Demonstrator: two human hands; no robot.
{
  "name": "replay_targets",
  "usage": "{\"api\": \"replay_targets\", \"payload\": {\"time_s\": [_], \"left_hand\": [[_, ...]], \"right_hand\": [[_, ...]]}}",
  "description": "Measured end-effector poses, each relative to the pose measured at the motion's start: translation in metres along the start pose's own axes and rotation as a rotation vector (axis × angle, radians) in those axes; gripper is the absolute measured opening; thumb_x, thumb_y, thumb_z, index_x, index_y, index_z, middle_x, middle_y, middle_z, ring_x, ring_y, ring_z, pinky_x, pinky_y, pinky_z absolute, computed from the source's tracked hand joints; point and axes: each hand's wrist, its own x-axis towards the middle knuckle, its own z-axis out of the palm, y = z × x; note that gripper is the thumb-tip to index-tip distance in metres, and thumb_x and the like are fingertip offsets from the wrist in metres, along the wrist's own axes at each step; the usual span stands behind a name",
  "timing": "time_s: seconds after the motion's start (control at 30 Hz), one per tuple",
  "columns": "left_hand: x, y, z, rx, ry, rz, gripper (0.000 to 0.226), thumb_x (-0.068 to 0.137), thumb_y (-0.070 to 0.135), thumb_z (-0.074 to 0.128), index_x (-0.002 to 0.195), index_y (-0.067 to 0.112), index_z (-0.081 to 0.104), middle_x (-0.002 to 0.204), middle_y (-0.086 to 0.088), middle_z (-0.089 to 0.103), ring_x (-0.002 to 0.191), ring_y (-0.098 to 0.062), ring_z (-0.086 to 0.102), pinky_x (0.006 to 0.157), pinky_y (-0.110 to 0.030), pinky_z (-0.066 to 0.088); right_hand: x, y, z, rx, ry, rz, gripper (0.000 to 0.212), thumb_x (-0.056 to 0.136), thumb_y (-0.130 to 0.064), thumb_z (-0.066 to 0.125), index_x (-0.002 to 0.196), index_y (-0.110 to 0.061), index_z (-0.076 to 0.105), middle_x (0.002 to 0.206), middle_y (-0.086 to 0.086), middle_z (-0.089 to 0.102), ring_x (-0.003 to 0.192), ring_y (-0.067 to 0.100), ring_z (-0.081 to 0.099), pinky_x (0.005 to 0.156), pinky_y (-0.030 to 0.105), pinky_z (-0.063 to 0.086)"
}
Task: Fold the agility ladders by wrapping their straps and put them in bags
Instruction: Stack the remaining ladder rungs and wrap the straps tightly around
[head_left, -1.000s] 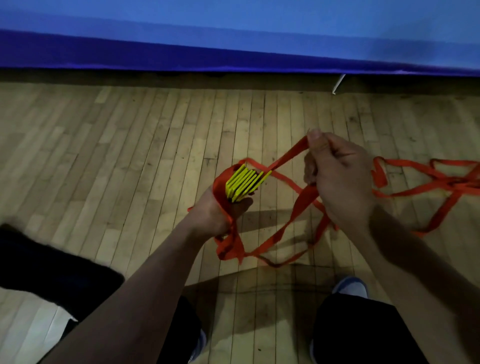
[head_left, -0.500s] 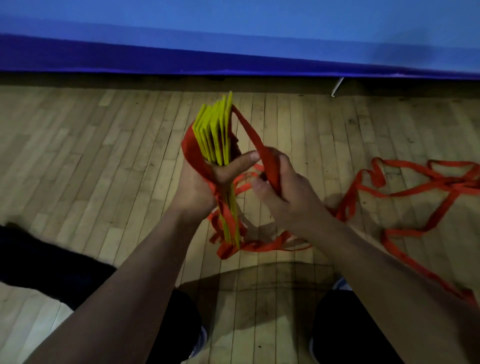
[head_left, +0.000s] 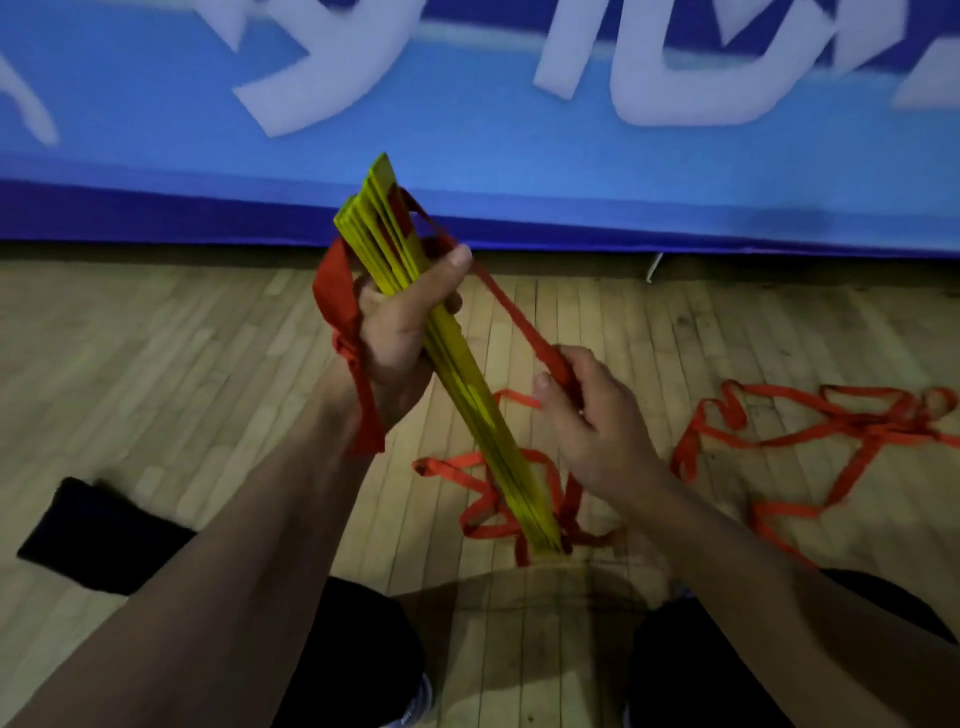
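My left hand grips a stack of yellow ladder rungs, held tilted with its top toward the blue wall and its bottom near the floor. Orange strap loops hang over the back of that hand and wrist. My right hand pinches one orange strap that runs taut up to the top of the stack. More loose orange strap lies tangled on the wooden floor to the right and under the stack.
A black bag lies on the wooden floor at the lower left. A blue padded wall with white lettering stands close ahead. My dark-trousered knees and shoes fill the bottom edge.
The rung stack has been lifted and tilted so its full length shows. My right hand moved down and right, pulling the strap taut. My view tilted up toward the wall.
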Motion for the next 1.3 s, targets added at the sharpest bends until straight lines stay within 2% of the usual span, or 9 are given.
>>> {"api": "replay_targets", "payload": {"time_s": [0.1, 0.37, 0.5, 0.6, 0.77, 0.87, 1.03, 1.2, 1.3], "left_hand": [[-0.008, 0.035, 0.007, -0.020, 0.018, 0.063, 0.075, 0.062, 0.029, 0.086, 0.123, 0.000, 0.055, 0.084, 0.002, 0.061, 0.062, -0.011, 0.054, 0.058, -0.025, 0.044], [-0.044, 0.094, 0.015, 0.074, 0.026, 0.107, 0.029, 0.076, 0.034, 0.078, 0.093, 0.013, 0.065, 0.076, 0.004, 0.062, 0.070, -0.014, 0.061, 0.067, -0.033, 0.049], [-0.060, 0.115, 0.028, 0.143, -0.029, 0.087, 0.010, 0.082, 0.036, 0.070, 0.076, 0.028, 0.070, 0.071, 0.011, 0.067, 0.078, -0.014, 0.069, 0.078, -0.039, 0.052], [-0.069, 0.130, 0.038, 0.140, -0.076, 0.060, 0.012, 0.091, 0.036, 0.067, 0.097, 0.026, 0.065, 0.084, 0.010, 0.069, 0.088, -0.016, 0.073, 0.094, -0.052, 0.053], [-0.074, 0.156, 0.041, 0.020, -0.031, 0.082, 0.023, 0.096, 0.040, 0.059, 0.111, 0.023, 0.057, 0.105, 0.000, 0.066, 0.089, -0.022, 0.074, 0.079, -0.047, 0.059], [-0.081, 0.133, 0.031, 0.032, -0.103, 0.037, 0.034, 0.080, 0.037, 0.072, 0.110, 0.024, 0.061, 0.108, -0.003, 0.068, 0.101, -0.026, 0.071, 0.089, -0.049, 0.055], [-0.101, 0.090, 0.040, -0.047, 0.070, -0.063, 0.020, 0.086, 0.024, 0.073, 0.084, 0.010, 0.059, 0.063, -0.009, 0.059, 0.061, -0.026, 0.061, 0.064, -0.037, 0.053], [-0.076, 0.112, 0.026, -0.186, 0.313, -0.075, 0.036, 0.081, 0.039, 0.078, 0.097, 0.010, 0.064, 0.072, -0.004, 0.062, 0.064, -0.018, 0.062, 0.067, -0.034, 0.056], [-0.078, 0.102, 0.021, -0.241, 0.234, -0.068, 0.041, 0.079, 0.037, 0.079, 0.103, 0.010, 0.061, 0.076, -0.001, 0.062, 0.070, -0.017, 0.065, 0.063, -0.033, 0.054]], "right_hand": [[-0.003, -0.026, -0.008, -0.091, -0.021, -0.042, 0.022, 0.105, -0.028, 0.044, 0.119, -0.017, 0.055, 0.085, -0.007, 0.052, 0.072, 0.005, 0.052, 0.066, 0.024, 0.045], [-0.023, -0.100, -0.013, 0.146, -0.037, 0.046, 0.020, 0.104, -0.025, 0.050, 0.122, -0.021, 0.056, 0.069, -0.007, 0.050, 0.049, -0.004, 0.049, 0.045, 0.012, 0.038], [-0.028, -0.110, -0.003, -0.207, -0.087, -0.008, 0.075, 0.083, -0.067, 0.061, 0.141, -0.024, 0.046, 0.115, -0.010, 0.056, 0.106, 0.003, 0.055, 0.081, 0.022, 0.049], [-0.033, -0.108, -0.001, -0.290, -0.264, 0.135, 0.105, 0.060, -0.078, 0.065, 0.148, -0.030, 0.036, 0.138, -0.009, 0.053, 0.126, 0.016, 0.050, 0.100, 0.037, 0.048], [-0.044, -0.098, -0.005, -0.103, -0.320, 0.171, 0.058, 0.073, -0.056, 0.079, 0.118, -0.024, 0.063, 0.105, -0.005, 0.069, 0.099, 0.015, 0.067, 0.090, 0.041, 0.058], [-0.039, -0.109, -0.013, -0.096, -0.380, 0.087, 0.021, 0.083, -0.043, 0.077, 0.090, -0.030, 0.063, 0.083, -0.010, 0.068, 0.082, 0.009, 0.068, 0.078, 0.033, 0.057], [-0.036, -0.123, -0.017, -0.177, -0.394, 0.033, 0.032, 0.079, -0.052, 0.077, 0.097, -0.029, 0.064, 0.089, -0.008, 0.069, 0.085, 0.009, 0.068, 0.076, 0.031, 0.057], [-0.058, -0.094, -0.022, -0.485, -0.403, 0.091, 0.050, 0.085, -0.062, 0.067, 0.116, -0.025, 0.057, 0.093, -0.009, 0.064, 0.083, 0.007, 0.066, 0.079, 0.033, 0.060], [-0.052, -0.102, -0.026, -0.643, -0.331, -0.034, 0.044, 0.090, -0.057, 0.063, 0.114, -0.020, 0.059, 0.088, -0.008, 0.061, 0.078, 0.008, 0.062, 0.076, 0.030, 0.057]]}}
